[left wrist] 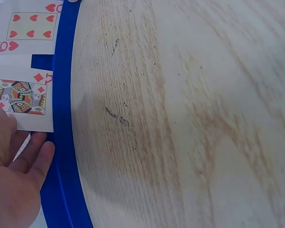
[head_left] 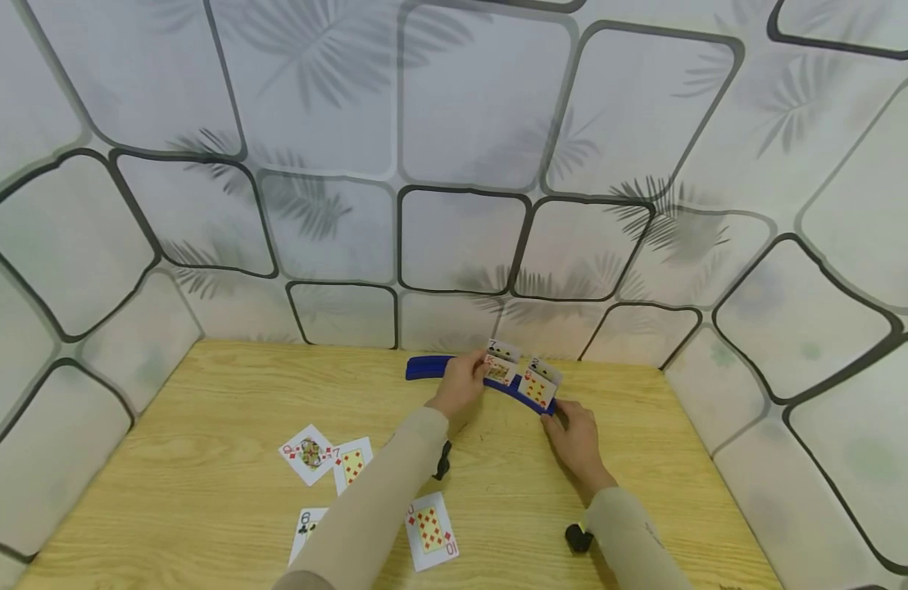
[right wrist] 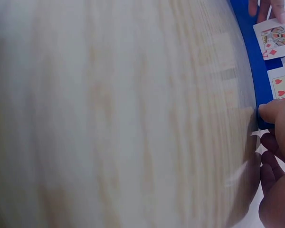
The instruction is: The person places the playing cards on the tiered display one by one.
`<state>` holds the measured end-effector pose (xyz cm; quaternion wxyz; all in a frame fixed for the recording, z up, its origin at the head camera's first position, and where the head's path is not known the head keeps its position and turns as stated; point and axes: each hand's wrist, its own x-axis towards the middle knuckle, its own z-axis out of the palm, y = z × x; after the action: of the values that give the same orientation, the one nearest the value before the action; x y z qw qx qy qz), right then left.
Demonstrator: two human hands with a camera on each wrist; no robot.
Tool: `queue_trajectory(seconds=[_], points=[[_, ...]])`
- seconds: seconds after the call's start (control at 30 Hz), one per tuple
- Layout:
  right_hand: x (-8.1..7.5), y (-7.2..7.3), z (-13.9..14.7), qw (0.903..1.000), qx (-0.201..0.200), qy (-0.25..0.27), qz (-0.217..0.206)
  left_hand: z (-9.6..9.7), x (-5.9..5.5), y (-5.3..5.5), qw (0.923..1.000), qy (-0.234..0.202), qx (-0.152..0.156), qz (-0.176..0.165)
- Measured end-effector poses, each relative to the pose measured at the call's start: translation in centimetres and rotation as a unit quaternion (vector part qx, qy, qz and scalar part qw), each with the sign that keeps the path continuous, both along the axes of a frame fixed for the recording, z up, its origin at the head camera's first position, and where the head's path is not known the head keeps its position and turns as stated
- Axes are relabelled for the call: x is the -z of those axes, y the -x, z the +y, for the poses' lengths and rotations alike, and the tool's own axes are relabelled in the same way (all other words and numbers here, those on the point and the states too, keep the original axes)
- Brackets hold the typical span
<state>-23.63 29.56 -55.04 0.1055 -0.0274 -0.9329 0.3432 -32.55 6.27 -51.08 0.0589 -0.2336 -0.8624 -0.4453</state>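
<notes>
A curved blue card holder (head_left: 427, 368) stands at the back of the table, with playing cards upright in it. My left hand (head_left: 460, 383) pinches the near edge of the king of diamonds (left wrist: 21, 97), its thumb over the card's face. Beside the king leans a six of hearts (head_left: 535, 390). In the row behind are a black seven (head_left: 503, 350) and another black card (head_left: 547, 369), partly covered. My right hand (head_left: 575, 438) grips the holder's right end, thumb on its front; in the right wrist view the other fingers curl below that end.
On the table to the left lie a queen of diamonds (head_left: 306, 454), a seven of diamonds (head_left: 352, 465), a six of clubs (head_left: 303, 533) and a ten of diamonds (head_left: 430, 531). My left sleeve partly covers some of them. A patterned wall (head_left: 465, 238) rises behind the table.
</notes>
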Motion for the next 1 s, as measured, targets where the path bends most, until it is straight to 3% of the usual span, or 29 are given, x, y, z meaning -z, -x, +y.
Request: queue_trajectory(seconds=[0.27,0.57,1.0], points=[[0.16,0.16,-0.07,1.0,-0.002,0.002,0.004,-0.25,0.12,0.03,0.9993,0.007,-0.014,-0.033],[0.21,0.18,-0.03,1.0,0.001,0.0,-0.002,-0.44,0.04,0.22,0.9988,0.02,-0.01,-0.044],[0.15,0.13,-0.01,1.0,0.001,-0.005,0.003,-0.66,-0.11,0.37,0.9976,-0.008,-0.003,-0.069]])
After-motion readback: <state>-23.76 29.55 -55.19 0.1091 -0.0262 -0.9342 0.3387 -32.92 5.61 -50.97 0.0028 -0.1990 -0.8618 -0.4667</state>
